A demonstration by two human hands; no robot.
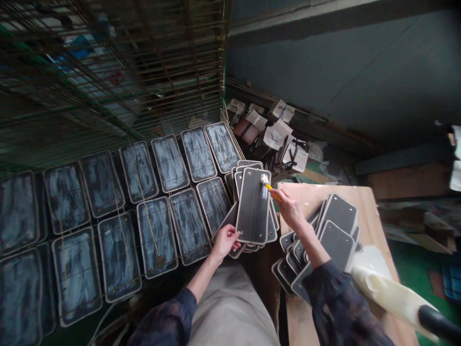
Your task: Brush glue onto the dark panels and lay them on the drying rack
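Note:
A dark rectangular panel (253,206) with a pale rim and rounded corners lies on top of a fanned stack of similar panels. My left hand (226,240) pinches its lower left corner between thumb and fingers. With my right hand (288,207) I grip a brush by its yellow handle (272,190). The brush's white-coated bristles (265,179) touch the panel near its upper right corner. A short white smear (264,193) runs down the panel just below them. The rest of its face is bare dark grey.
Rows of panels streaked with white (157,235) lie on a wire rack (144,190) at left. On a wooden table (370,230) at right sit stacked dark panels (338,214) and a cream-coloured container with a black end (389,288). Tied bundles (275,134) stand by the wall.

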